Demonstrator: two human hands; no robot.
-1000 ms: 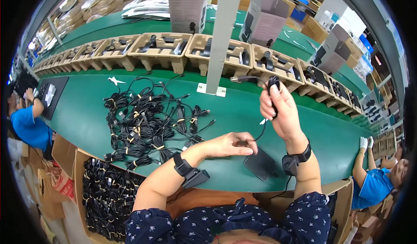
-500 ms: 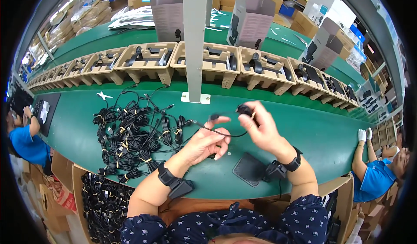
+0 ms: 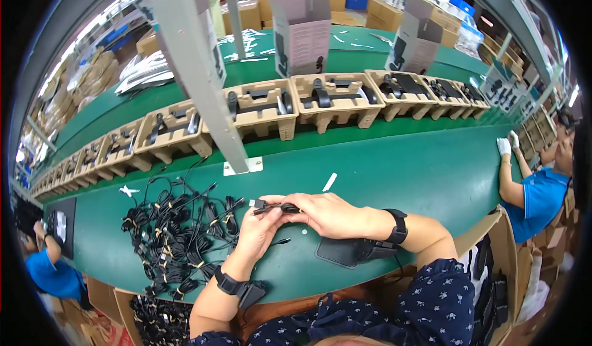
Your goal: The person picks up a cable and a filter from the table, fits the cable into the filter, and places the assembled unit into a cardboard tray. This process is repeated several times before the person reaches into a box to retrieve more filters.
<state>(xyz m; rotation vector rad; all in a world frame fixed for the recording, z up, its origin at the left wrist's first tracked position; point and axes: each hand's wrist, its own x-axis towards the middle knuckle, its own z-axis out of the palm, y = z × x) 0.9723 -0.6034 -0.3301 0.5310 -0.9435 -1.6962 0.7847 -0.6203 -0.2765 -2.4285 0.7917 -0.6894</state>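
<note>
A bundled black USB cable (image 3: pixel 288 208) is held between my two hands over the green table. Its plug (image 3: pixel 256 203) points left above my left hand (image 3: pixel 254 230), whose thumb and fingers pinch the cable. My right hand (image 3: pixel 332 215) closes on the coil from the other side, its fingertips meeting those of the left. One thin connector end (image 3: pixel 282 242) hangs free below the hands. To the left lies a tangled pile of black cables (image 3: pixel 172 238), several bound with pale ties. A flat black pad (image 3: pixel 337 253) lies under my right forearm.
Moulded cardboard trays (image 3: pixel 336 117) with black parts line the far side, behind a grey metal post (image 3: pixel 209 93). A white strip (image 3: pixel 330 181) lies on the table (image 3: pixel 394 179). Below the left edge, a carton holds more cables (image 3: pixel 161 322). Co-workers in blue sit at either side.
My hands have come together around the cable, which was stretched between them and loosely looped before. The view has shifted to the right. The white strip now shows beyond the hands.
</note>
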